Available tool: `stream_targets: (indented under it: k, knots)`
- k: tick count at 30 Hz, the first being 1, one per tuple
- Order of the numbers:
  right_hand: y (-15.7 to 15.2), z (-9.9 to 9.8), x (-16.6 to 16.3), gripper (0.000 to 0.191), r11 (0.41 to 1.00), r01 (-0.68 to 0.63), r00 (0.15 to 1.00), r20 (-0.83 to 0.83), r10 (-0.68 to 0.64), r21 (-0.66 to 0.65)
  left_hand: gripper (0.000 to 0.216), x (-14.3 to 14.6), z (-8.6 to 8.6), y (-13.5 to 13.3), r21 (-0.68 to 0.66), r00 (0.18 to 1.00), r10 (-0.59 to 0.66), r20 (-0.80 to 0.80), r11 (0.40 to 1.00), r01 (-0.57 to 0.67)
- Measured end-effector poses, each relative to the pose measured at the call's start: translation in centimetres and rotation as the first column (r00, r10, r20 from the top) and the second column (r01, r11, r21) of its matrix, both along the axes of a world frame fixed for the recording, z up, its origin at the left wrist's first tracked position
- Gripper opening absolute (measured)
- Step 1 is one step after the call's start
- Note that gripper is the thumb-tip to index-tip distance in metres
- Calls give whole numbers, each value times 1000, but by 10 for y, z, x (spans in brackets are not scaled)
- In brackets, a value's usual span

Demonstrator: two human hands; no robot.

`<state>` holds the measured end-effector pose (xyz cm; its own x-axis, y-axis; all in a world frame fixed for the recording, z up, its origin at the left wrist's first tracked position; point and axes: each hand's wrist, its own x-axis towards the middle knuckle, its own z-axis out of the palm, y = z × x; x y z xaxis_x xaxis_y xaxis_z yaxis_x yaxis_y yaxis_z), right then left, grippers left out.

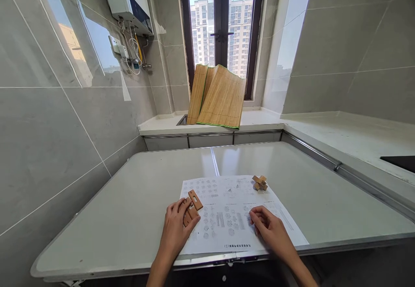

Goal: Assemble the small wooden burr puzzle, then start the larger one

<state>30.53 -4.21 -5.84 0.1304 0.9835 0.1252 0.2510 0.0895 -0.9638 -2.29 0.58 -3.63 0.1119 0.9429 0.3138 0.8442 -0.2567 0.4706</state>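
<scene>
The person sat at a pale folding table [129, 218] with a printed instruction sheet [233, 218] spread flat near its front edge, and the work appeared to be at an early assembly stage: the left hand [177, 231] was curled around a few notched wooden puzzle pieces [192, 207], fingers wrapped on the lower ones while one slotted bar stood tilted above the fingertips, at the sheet's left margin. The right hand [270, 231] held nothing; it rested loosely curved on the paper, fingertips touching the diagrams at the sheet's right half, seemingly pinning the page or tracing a figure. An already interlocked wooden burr puzzle [260, 183] lay on the sheet's far right corner, well apart from both hands. Judging from this, fitting the loose bars would call for the free right hand to come across and take one piece, turning its notch to meet the others, with the diagrams kept visible between the hands. Nothing on the table crowded that move; the sheet overhung the front edge slightly and could slide if pressed. Beyond the table ran a white counter [356, 135] with a rolled bamboo mat [220, 99] leaning at the window [223, 27], a wall-mounted water heater [129, 1] on the grey tiles to the left, all well out of reach.
</scene>
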Motion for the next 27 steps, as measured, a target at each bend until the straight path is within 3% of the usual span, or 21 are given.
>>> stream_targets:
  k: [14, 27]
  knots:
    - [0, 1, 0, 61, 1000, 14, 1000, 8, -14, 3, 52, 1, 0, -2, 36, 1000, -17, 2, 999, 17]
    - [-3, 4, 3, 54, 1000, -8, 999, 47, 8, 13, 51, 4, 0, -4, 34, 999, -27, 37, 999, 26]
